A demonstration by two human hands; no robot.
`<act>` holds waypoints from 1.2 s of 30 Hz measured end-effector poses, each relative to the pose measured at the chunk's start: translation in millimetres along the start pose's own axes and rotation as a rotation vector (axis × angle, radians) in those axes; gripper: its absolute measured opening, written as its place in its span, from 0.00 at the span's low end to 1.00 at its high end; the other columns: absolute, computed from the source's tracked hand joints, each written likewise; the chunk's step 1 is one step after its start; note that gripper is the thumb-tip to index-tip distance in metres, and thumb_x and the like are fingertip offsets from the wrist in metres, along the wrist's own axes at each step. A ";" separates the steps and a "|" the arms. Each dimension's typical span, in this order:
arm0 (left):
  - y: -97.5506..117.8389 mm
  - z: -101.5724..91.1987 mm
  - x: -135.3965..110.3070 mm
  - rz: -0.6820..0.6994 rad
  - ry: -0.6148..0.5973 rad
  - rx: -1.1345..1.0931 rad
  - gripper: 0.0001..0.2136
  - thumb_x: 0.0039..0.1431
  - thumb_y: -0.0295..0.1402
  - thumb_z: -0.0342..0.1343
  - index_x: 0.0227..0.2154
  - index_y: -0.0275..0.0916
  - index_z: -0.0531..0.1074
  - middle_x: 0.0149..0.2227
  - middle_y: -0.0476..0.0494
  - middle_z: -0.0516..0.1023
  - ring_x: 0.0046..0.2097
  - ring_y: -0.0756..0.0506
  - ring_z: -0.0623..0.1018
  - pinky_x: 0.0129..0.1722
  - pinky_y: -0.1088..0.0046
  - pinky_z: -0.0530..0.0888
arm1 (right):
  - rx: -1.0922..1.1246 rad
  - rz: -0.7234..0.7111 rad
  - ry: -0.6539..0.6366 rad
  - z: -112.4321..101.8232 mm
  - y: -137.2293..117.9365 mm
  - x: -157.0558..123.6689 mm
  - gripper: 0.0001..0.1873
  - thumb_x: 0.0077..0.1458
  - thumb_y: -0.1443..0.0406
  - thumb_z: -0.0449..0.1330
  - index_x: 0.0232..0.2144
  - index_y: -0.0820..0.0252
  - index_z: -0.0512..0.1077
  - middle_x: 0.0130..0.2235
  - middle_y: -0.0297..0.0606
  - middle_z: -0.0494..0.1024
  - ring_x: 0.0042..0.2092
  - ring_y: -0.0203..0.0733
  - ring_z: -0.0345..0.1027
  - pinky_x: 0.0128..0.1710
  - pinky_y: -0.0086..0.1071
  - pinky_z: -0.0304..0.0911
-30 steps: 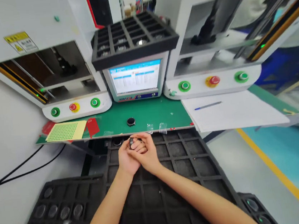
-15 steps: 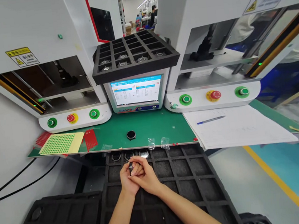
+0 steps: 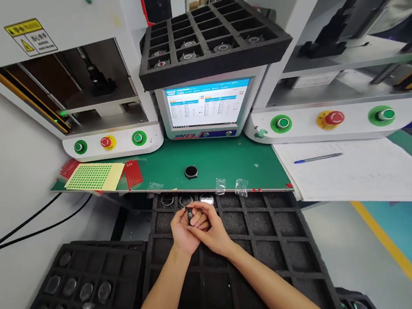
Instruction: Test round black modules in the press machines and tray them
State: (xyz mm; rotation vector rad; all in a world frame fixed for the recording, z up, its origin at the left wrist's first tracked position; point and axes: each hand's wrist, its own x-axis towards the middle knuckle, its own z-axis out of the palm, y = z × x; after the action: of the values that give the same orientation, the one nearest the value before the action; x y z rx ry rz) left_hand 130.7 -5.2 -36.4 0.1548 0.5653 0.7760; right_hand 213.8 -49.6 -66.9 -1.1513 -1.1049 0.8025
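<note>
Both my hands are closed together around a dark round watch case point(image 3: 190, 216), of which only a narrow edge shows between the fingers. My left hand point(image 3: 183, 232) grips it from the left, while my right hand point(image 3: 215, 232) wraps over from the right with curled fingers. They hover above a black foam tray point(image 3: 265, 223) divided into square compartments. Several watch cases point(image 3: 167, 200) lie in its far row, just beyond my fingers. Another watch point(image 3: 191, 171), with a black face, rests on the green mat point(image 3: 225, 159) ahead of my hands.
A screen point(image 3: 206, 106) stands between two press machines with green and red buttons point(image 3: 334, 117). A foam tray point(image 3: 213, 57) holding watch parts sits on top of it. Sticker sheets point(image 3: 93, 177) lie left, papers and a pen point(image 3: 318, 158) right. Another filled tray point(image 3: 72, 288) is lower left.
The view has tilted down and shifted left, so the scene sits higher and further right. My hands keep the same closed hold on the watch case.
</note>
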 end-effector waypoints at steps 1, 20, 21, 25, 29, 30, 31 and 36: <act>-0.4 -0.6 0.3 0.005 -0.009 0.022 0.12 0.56 0.31 0.55 0.18 0.35 0.63 0.15 0.55 0.53 0.19 0.54 0.57 0.21 0.79 0.57 | 0.003 0.002 0.002 -0.4 1.0 -0.6 0.27 0.46 0.69 0.66 0.49 0.54 0.66 0.48 0.41 0.77 0.50 0.46 0.73 0.53 0.42 0.68; 1.2 -15.4 3.7 0.128 -0.153 0.300 0.12 0.52 0.38 0.56 0.22 0.35 0.68 0.17 0.48 0.65 0.22 0.49 0.65 0.27 0.72 0.60 | 0.069 -0.035 -0.039 -4.1 17.3 -3.1 0.30 0.49 0.67 0.68 0.52 0.51 0.61 0.52 0.44 0.75 0.55 0.47 0.71 0.55 0.43 0.67; 1.2 -15.9 4.4 0.120 -0.153 0.304 0.13 0.53 0.39 0.56 0.20 0.35 0.67 0.16 0.48 0.65 0.22 0.50 0.64 0.27 0.72 0.60 | 0.065 -0.038 -0.038 -4.2 17.6 -3.0 0.30 0.49 0.67 0.68 0.52 0.50 0.62 0.52 0.44 0.75 0.55 0.47 0.71 0.56 0.43 0.67; 1.4 -18.5 6.7 0.102 -0.139 0.313 0.13 0.54 0.37 0.57 0.19 0.36 0.65 0.15 0.50 0.63 0.21 0.51 0.61 0.26 0.73 0.59 | 0.051 -0.049 -0.041 -3.3 17.0 -2.9 0.29 0.49 0.69 0.67 0.51 0.50 0.62 0.53 0.43 0.75 0.55 0.46 0.71 0.54 0.42 0.68; 2.6 -18.9 7.5 0.102 -0.112 0.304 0.12 0.56 0.35 0.57 0.20 0.36 0.66 0.15 0.50 0.63 0.21 0.51 0.61 0.26 0.73 0.60 | 0.037 -0.057 -0.039 -0.9 16.6 -3.8 0.28 0.49 0.70 0.66 0.51 0.51 0.63 0.53 0.43 0.74 0.56 0.46 0.70 0.54 0.41 0.67; 3.1 -18.2 7.4 0.098 -0.103 0.300 0.12 0.56 0.35 0.56 0.20 0.36 0.66 0.15 0.50 0.62 0.21 0.51 0.61 0.26 0.74 0.60 | 0.033 -0.059 -0.035 -0.3 16.5 -3.8 0.28 0.49 0.70 0.66 0.51 0.51 0.64 0.53 0.43 0.74 0.56 0.46 0.70 0.55 0.42 0.67; 3.8 -17.3 7.2 0.092 -0.093 0.296 0.13 0.57 0.34 0.56 0.20 0.36 0.66 0.15 0.51 0.61 0.21 0.51 0.61 0.25 0.74 0.60 | 0.029 -0.060 -0.030 0.1 16.3 -3.6 0.28 0.49 0.70 0.66 0.51 0.51 0.64 0.53 0.43 0.74 0.56 0.45 0.69 0.56 0.42 0.66; 8.7 -8.8 4.5 0.062 -0.028 0.300 0.14 0.61 0.32 0.48 0.20 0.35 0.66 0.18 0.50 0.59 0.22 0.51 0.61 0.24 0.76 0.60 | 0.016 -0.066 -0.017 0.4 12.1 2.1 0.28 0.48 0.70 0.65 0.52 0.52 0.65 0.51 0.41 0.76 0.54 0.44 0.71 0.57 0.41 0.65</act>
State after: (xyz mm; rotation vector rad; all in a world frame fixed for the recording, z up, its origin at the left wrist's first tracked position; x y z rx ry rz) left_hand 123.2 3.5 -42.8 0.4611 0.6512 0.7443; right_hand 214.6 -44.6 -78.1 -1.0906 -1.1425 0.7696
